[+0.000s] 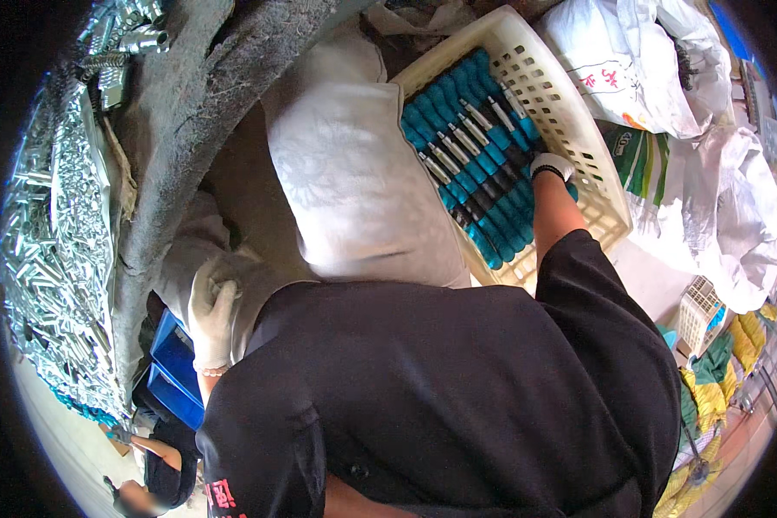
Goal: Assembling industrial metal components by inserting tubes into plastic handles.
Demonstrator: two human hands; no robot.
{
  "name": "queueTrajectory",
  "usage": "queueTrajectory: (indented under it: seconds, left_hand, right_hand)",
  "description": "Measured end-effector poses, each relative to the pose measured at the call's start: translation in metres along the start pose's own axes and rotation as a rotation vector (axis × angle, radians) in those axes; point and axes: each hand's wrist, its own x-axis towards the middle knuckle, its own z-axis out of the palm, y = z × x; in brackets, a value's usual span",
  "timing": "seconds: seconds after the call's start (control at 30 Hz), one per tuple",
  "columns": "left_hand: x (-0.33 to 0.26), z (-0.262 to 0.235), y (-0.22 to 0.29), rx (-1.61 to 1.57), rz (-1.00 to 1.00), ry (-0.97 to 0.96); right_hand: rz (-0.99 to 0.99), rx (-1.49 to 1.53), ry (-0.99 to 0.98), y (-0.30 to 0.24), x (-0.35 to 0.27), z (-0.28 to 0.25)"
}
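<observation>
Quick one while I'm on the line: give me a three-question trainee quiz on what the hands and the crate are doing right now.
1. True or false: the right hand is inside the cream plastic crate, on the teal-handled tools.
2. What does the left hand touch? A) the crate B) white cloth by the lap C) the blue bins
3. Fill in: both hands wear white ____.

Key
1. True: the gloved right hand rests on the packed rows of tools near the crate's right wall.
2. B: it rests on white cloth, apart from the crate; the blue bins lie below it.
3. Gloves.
</observation>
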Motion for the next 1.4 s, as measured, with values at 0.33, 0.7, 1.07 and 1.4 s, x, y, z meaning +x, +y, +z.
queueTrajectory:
  seconds: [0.33, 0.7, 1.07, 1.4]
  left_hand:
    - [0.01, 0.009, 0.021, 0.263, 0.08, -0.055]
    - [0.007, 0.014, 0.021, 0.218, 0.117, -0.049]
    - [0.005, -0.003, -0.004, 0.094, 0.083, 0.014]
    - [0.02, 0.003, 0.031, 0.053, 0.185, -0.059]
  right_hand:
    - [0.109, 0.081, 0.23, 0.019, 0.002, 0.031]
    - [-0.344, -0.095, 0.45, 0.026, -0.056, 0.055]
    - [-0.354, -0.212, 0.469, 0.032, -0.048, 0.052]
    - [-0.036, 0.034, 0.431, 0.046, -0.019, 0.041]
